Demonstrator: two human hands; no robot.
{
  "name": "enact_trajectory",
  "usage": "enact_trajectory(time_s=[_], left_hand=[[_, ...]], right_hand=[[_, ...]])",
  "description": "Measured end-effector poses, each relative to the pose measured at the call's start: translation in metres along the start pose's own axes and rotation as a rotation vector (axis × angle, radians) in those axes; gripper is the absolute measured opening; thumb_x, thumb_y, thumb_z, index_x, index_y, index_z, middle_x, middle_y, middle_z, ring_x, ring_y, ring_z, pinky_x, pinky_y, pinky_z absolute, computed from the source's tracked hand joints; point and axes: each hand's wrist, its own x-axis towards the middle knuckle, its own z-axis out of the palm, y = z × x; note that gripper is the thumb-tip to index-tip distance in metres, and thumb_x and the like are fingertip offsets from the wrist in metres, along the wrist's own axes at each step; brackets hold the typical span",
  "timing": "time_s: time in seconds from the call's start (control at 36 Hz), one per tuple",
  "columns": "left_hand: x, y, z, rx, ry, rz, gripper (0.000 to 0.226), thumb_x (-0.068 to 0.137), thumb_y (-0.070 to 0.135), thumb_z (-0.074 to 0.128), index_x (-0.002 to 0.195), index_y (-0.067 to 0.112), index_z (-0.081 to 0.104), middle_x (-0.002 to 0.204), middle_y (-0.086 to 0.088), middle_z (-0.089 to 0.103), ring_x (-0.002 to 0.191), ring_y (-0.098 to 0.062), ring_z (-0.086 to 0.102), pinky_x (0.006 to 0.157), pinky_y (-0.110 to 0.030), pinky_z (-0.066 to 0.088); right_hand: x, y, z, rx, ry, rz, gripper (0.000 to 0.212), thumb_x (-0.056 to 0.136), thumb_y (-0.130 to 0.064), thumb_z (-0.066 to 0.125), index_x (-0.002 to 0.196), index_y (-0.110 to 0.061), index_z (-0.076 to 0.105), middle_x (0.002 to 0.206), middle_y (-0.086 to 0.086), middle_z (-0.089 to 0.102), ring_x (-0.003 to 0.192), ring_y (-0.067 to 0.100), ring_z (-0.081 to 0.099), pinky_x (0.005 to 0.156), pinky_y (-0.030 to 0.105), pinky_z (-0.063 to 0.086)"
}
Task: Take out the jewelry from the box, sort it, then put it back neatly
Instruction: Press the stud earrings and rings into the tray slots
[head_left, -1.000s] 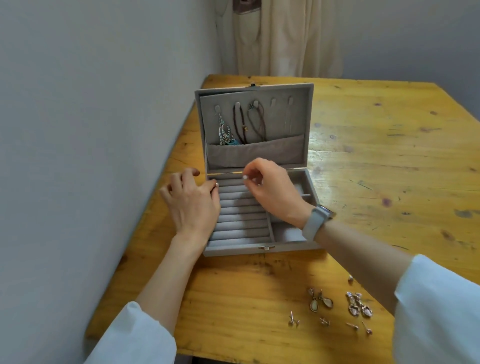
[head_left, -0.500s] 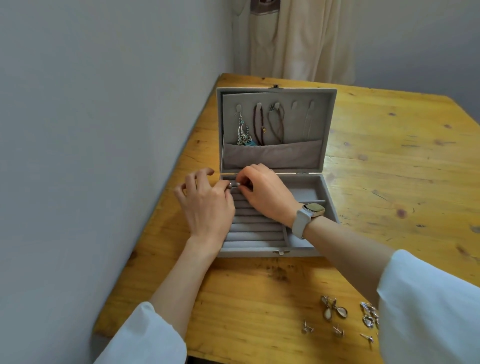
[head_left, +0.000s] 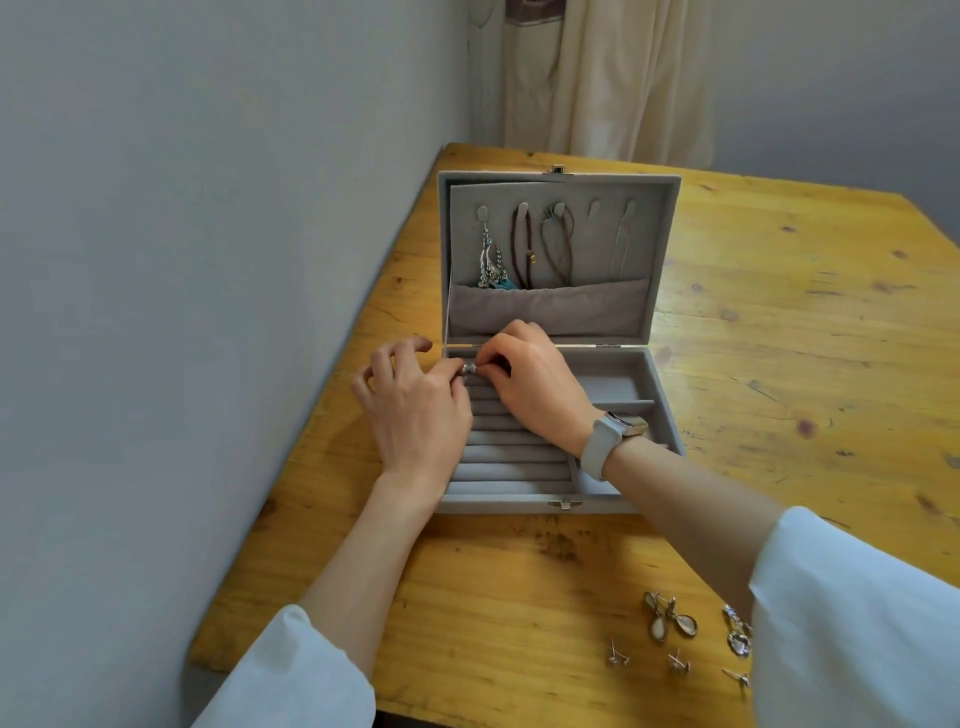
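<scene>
A grey velvet jewelry box (head_left: 519, 500) stands open on the wooden table (head_left: 779, 338). Its upright lid (head_left: 649, 208) has hooks carrying a dangling silver earring (head_left: 489, 260), a dark beaded strand (head_left: 522, 249), a brown cord (head_left: 558, 244) and a thin chain (head_left: 622, 249). My right hand (head_left: 535, 389) pinches a small silver ring (head_left: 470, 369) at the far end of the ring rolls (head_left: 511, 457). My left hand (head_left: 415, 410) rests on the box's left edge, its fingertips touching the same ring. Loose earrings (head_left: 670, 621) and studs (head_left: 618, 656) lie on the table at the front right.
A grey wall runs close along the table's left edge. A cream curtain (head_left: 608, 78) hangs behind the far end of the table. More small silver pieces (head_left: 737, 636) lie beside my right sleeve (head_left: 857, 623). The box's right compartments (head_left: 613, 387) hold nothing visible.
My right hand has come down from the lid's lower edge to the top ring roll, bringing the ring against my left fingertips. The view has shifted, so the box appears further right.
</scene>
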Motion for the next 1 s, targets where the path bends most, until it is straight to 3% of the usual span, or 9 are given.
enact_trajectory(time_s=[0.31, 0.56, 0.67, 0.83, 1.0], left_hand=[[0.001, 0.0, -0.003, -0.05, 0.022, 0.076, 0.025, 0.078, 0.013, 0.068, 0.102, 0.02, 0.071, 0.113, -0.012, 0.059, 0.109, -0.03, 0.05, 0.089, -0.047, 0.036], [-0.032, 0.024, -0.027, -0.276, 0.122, 0.212, 0.03, 0.081, 0.017, 0.058, 0.11, 0.017, 0.066, 0.117, -0.01, 0.054, 0.111, -0.023, 0.045, 0.093, -0.039, 0.035], [-0.068, 0.052, -0.043, -0.488, 0.027, 0.287, 0.028, 0.084, 0.021, 0.053, 0.108, 0.012, 0.066, 0.107, -0.008, 0.058, 0.101, -0.018, 0.05, 0.089, -0.025, 0.039], [-0.117, 0.082, -0.049, -0.655, -0.284, 0.35, 0.034, 0.085, 0.029, 0.048, 0.109, 0.012, 0.065, 0.1, -0.001, 0.06, 0.094, -0.006, 0.052, 0.086, -0.014, 0.042], [-0.131, 0.099, -0.044, -0.637, -0.405, 0.356, 0.025, 0.083, 0.014, 0.063, 0.108, 0.012, 0.066, 0.1, -0.001, 0.06, 0.092, -0.012, 0.056, 0.081, -0.025, 0.05]], right_hand=[[-0.009, -0.003, -0.018, 0.099, -0.07, 0.027, 0.027, 0.084, -0.009, 0.061, 0.11, -0.004, 0.053, 0.095, 0.009, 0.062, 0.092, 0.023, 0.052, 0.082, 0.038, 0.045], [-0.071, 0.003, -0.086, 0.179, 0.01, 0.047, 0.017, 0.087, -0.003, 0.055, 0.103, -0.007, 0.06, 0.093, 0.0, 0.058, 0.084, 0.01, 0.054, 0.073, 0.011, 0.043], [-0.115, 0.011, -0.115, 0.221, 0.0, 0.137, 0.016, 0.087, -0.003, 0.056, 0.099, -0.011, 0.063, 0.088, -0.006, 0.06, 0.079, 0.002, 0.054, 0.067, 0.008, 0.039], [-0.18, 0.035, -0.143, 0.119, -0.024, 0.277, 0.018, 0.086, -0.003, 0.058, 0.094, -0.017, 0.065, 0.086, -0.005, 0.06, 0.076, 0.005, 0.053, 0.067, 0.006, 0.035], [-0.217, 0.056, -0.156, 0.008, -0.004, 0.397, 0.022, 0.086, -0.003, 0.057, 0.104, -0.014, 0.064, 0.091, -0.001, 0.054, 0.085, 0.018, 0.05, 0.074, 0.015, 0.035]])
